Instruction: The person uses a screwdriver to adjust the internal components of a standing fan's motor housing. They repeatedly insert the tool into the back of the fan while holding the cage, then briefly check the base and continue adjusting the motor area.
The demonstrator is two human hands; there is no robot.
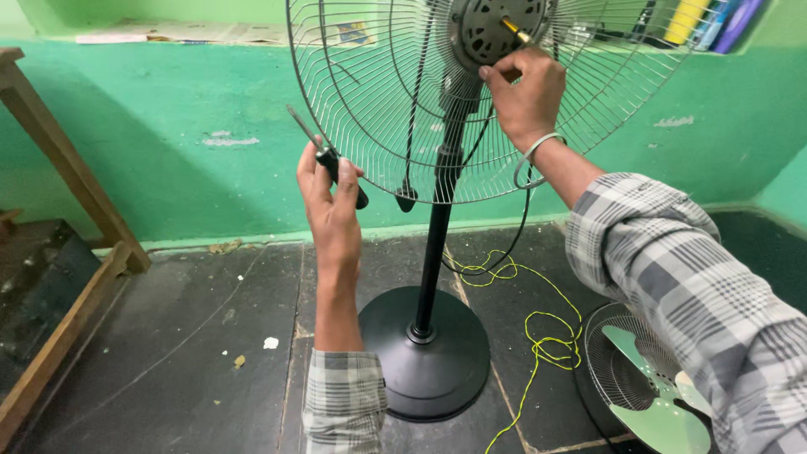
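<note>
Left hand (330, 197) fingers grip 1 screwdriver (329, 160); right hand (525, 97) fingers pinch 1 fan shaft (514, 30).

I see a yellow cord (538, 336) looped loosely over the dark stone floor (193, 353), near a detached grille (618, 370) holding pale green fan blades (664, 412). A wooden frame (63, 244) leans at far left, and papers (193, 34) lie on the green ledge (50, 17).

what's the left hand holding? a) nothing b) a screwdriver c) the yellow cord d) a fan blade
b: the left hand grips a screwdriver with a black handle, shaft pointing up beside the wire fan guard; the green fan blade lies on the floor.
</note>
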